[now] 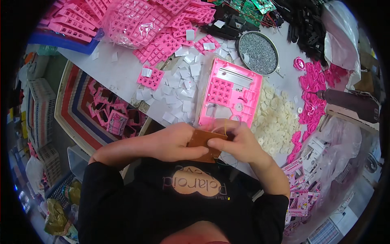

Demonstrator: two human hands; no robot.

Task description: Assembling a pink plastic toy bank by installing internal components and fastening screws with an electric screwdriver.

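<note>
1. Just in front of the chest, at the near end of a pink plastic casing [232,94], both hands meet over a flat brown board [199,140], which they hold between them.
2. From the lower left comes the left forearm [132,147], bare below a black sleeve, elbow bent outward; it runs almost level across the view, rising slightly toward the wrist.
3. The left hand [174,140] is partly closed around the board's left side, back of the hand turned up. Its thumb lies straight along the near part of the board, pointing right; the other fingers are mostly hidden behind it.
4. Steeper is the right forearm [273,175], slanting up and inward from the other black sleeve.
5. The right hand [241,142] is half curled at the board's right side, its thumb reaching left onto the brown face. Its index finger bends round at the far side, close to a thin yellow wire [226,127]; how firmly it grips, I cannot tell.
6. Past the hands, the casing lies open side up on the table [107,71], with loose white squares [183,85] on its left and cream discs [276,118] on its right.
</note>
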